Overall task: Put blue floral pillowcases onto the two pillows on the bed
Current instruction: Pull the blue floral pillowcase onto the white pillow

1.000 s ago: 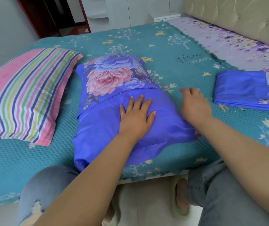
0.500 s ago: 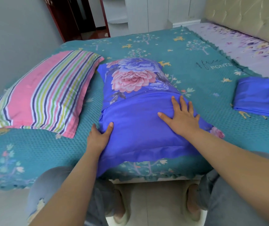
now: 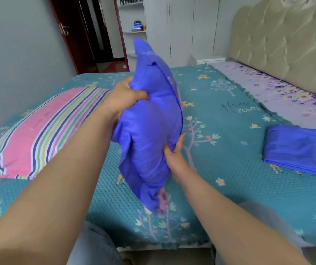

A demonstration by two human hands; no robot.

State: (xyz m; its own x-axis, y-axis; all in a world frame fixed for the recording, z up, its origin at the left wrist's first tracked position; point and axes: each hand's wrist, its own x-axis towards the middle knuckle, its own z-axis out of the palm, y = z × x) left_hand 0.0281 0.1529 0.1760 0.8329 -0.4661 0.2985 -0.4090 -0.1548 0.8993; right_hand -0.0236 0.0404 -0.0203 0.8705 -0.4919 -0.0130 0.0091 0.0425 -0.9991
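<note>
Left hand (image 3: 123,97) grips covered pillow (image 3: 149,119) upright above bed (image 3: 220,150), right hand (image 3: 174,152) flat-fingered bracing lower side; shake filling evenly into corners, keeping flap closed.

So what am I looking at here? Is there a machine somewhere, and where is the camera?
No machine: these are a person's two bare arms, filmed by a wide-angle camera worn on the head, looking forward and down. The left hand grips the upper side of a pillow in a blue pillowcase, lifted on edge above the bed. The right hand supports its lower side, fingers against the fabric. On the teal bedspread lies a striped pillow at the left, not yet covered, and a folded blue pillowcase at the right. A padded headboard stands at the far right.
</note>
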